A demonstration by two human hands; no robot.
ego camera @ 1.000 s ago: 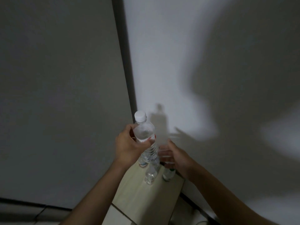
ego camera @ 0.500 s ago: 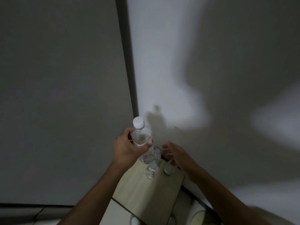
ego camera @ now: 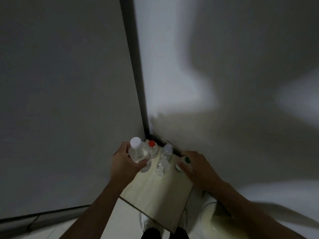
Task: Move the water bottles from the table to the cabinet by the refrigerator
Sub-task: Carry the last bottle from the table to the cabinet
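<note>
Seen from the head camera, a person stands over a small pale wooden cabinet top (ego camera: 155, 195) set into a corner between a grey panel (ego camera: 69, 83) on the left and a white wall (ego camera: 224, 118) on the right, with a dark vertical strip (ego camera: 136, 66) running down the join.

The left hand (ego camera: 124, 163) grips a clear water bottle with a white cap (ego camera: 138, 150), fingers and thumb curled round its body just below the shoulder. The bottle stands upright at the cabinet's back left corner; whether its base touches the surface cannot be told, as the hand and glare hide it.

Just behind it, against the corner, stands a bottle with a red cap (ego camera: 152, 147). Beside that, toward the middle, are two more clear bottles: one with a pale cap (ego camera: 167, 150) at the back and a blurred one (ego camera: 162, 167) in front of it, both upright on the cabinet top.

The right hand (ego camera: 193, 168) is at the cabinet's right rear edge, fingers curled round a bottle with a green cap (ego camera: 185, 161), the thumb lying across its near side.

The front half of the cabinet top is bare wood. White floor tiles (ego camera: 120, 221) show below, along with the person's shoes (ego camera: 146, 223) and dark trouser legs (ego camera: 151, 234). Large soft shadows fall across the wall.
</note>
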